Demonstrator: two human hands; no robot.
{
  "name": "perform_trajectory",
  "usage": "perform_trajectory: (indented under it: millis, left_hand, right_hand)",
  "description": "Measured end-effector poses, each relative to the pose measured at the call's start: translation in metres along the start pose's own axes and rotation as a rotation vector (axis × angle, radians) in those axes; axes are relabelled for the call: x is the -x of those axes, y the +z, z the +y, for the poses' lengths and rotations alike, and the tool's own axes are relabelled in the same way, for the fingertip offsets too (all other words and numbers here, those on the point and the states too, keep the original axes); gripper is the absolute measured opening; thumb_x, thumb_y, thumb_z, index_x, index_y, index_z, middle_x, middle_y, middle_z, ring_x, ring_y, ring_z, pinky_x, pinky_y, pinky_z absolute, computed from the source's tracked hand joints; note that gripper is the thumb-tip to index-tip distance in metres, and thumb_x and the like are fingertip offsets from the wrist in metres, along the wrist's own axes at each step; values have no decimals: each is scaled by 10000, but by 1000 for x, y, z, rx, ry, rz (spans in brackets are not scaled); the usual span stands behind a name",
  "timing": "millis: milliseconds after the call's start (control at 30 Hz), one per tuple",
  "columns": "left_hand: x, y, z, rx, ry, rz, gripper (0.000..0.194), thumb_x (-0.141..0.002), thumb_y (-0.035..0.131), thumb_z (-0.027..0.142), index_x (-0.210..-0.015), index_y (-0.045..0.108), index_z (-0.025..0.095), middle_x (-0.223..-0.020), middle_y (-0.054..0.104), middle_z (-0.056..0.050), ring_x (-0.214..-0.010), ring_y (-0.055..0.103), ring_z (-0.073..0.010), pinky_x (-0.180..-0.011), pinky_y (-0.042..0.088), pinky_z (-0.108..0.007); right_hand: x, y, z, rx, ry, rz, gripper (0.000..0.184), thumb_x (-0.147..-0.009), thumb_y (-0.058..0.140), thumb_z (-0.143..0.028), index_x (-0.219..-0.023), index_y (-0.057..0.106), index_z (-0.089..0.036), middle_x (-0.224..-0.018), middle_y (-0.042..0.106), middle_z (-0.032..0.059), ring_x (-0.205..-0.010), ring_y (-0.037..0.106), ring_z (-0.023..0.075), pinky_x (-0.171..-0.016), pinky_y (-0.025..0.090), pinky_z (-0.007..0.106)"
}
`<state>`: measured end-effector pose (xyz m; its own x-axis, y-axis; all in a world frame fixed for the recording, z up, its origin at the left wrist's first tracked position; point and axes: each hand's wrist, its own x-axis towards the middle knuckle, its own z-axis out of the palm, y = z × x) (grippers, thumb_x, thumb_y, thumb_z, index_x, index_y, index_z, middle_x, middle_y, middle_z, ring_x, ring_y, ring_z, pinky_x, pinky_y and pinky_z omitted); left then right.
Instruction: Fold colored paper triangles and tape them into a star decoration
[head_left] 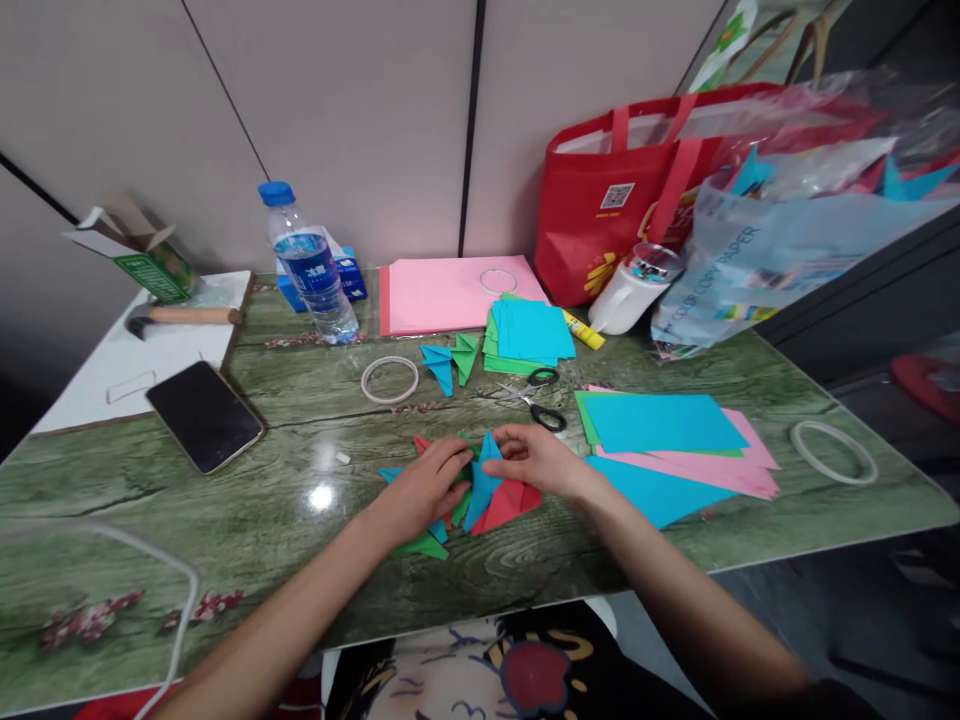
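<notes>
In the head view several folded paper pieces in blue, green and red lie grouped near the table's front edge. My right hand [538,462] pinches an upright blue folded paper piece [484,484] between thumb and fingers. A red folded paper piece [507,506] lies just beneath that hand. My left hand [430,487] curls over the left part of the group, its fingers closed on a green folded paper piece [461,507] that is partly hidden. A blue tip and a green folded piece [426,545] stick out around the left hand.
Black-handled scissors [546,415] and a tape roll [390,381] lie beyond my hands. Blue paper sheets [664,424] are on the right. A phone [204,416], hammer [187,315] and water bottle [313,270] are at left; a red bag [577,215] stands behind.
</notes>
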<state>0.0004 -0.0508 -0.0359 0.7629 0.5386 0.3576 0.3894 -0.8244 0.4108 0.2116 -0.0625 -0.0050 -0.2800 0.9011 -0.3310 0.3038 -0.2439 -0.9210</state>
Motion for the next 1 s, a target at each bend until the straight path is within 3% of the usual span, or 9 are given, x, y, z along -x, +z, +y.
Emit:
perform_trajectory:
  millis: [133,267,367,467,533,633,767,867,1000]
  left_hand:
    - [-2,-2,0,61,-12,-10,264,-878,490,175,-1137,469,129,-1189,518,-156,-1121,518,-221,-932,495,-400]
    - [-3,-6,3,116,-53,-23,198,-877,482,177,-1065,507,118,-1145,536,-154,-1087,529,-228,-916,491,-393]
    - [-2,-10,4,223,-130,-66,161,-874,459,158,-1010,535,120,-1088,562,-137,-1028,551,-215,-897,488,-361]
    - [-2,-14,5,331,-201,-109,173,-864,435,143,-985,559,135,-1068,577,-115,-977,563,-197,-880,482,-333]
    - [-2,-16,6,368,-227,-106,189,-868,432,171,-985,578,144,-1084,584,-107,-980,563,-200,-883,476,-331]
    - [-4,-17,7,459,-263,-82,259,-900,400,230,-1079,572,157,-1128,589,-97,-988,572,-194,-873,479,-320]
    - [-3,-16,7,529,-270,-49,321,-928,346,241,-1172,530,144,-1091,610,-98,-981,576,-190,-870,482,-316]
    - [-1,-13,4,433,-207,-45,289,-923,337,218,-1071,566,121,-1068,599,-120,-992,563,-201,-885,473,-328]
    - [2,-11,2,328,-174,-53,194,-901,377,168,-930,564,125,-1037,573,-113,-908,565,-172,-837,483,-299]
  right_hand:
    - [-5,-10,-5,-328,144,-97,471,-797,525,-592,-711,634,-142,-704,678,56,-667,636,160,-628,511,269]
    - [-9,-23,-1,-647,324,-213,567,-913,317,-563,-916,662,-113,-884,713,129,-812,685,192,-755,537,343]
    - [-8,-21,3,-667,312,-197,424,-871,490,-496,-974,655,-119,-961,709,134,-860,686,203,-788,540,368]
    - [-4,-7,6,-538,243,-86,336,-687,748,-372,-893,670,-118,-863,720,106,-749,690,194,-715,565,349]
    - [-2,4,8,-479,200,-20,345,-607,804,-331,-846,673,-120,-783,717,76,-676,679,174,-682,570,340]
    - [1,13,7,-504,176,26,337,-599,804,-313,-850,679,-126,-794,718,67,-687,680,167,-727,565,355]
    - [9,10,-1,-705,190,53,292,-629,777,-241,-878,680,-123,-893,722,106,-830,692,218,-850,531,405]
    - [14,5,-7,-864,236,24,236,-668,708,-164,-893,672,-102,-914,722,138,-921,677,248,-924,490,418]
    - [14,3,-7,-922,310,13,183,-714,609,-109,-888,662,-90,-879,726,151,-896,686,239,-927,487,412]
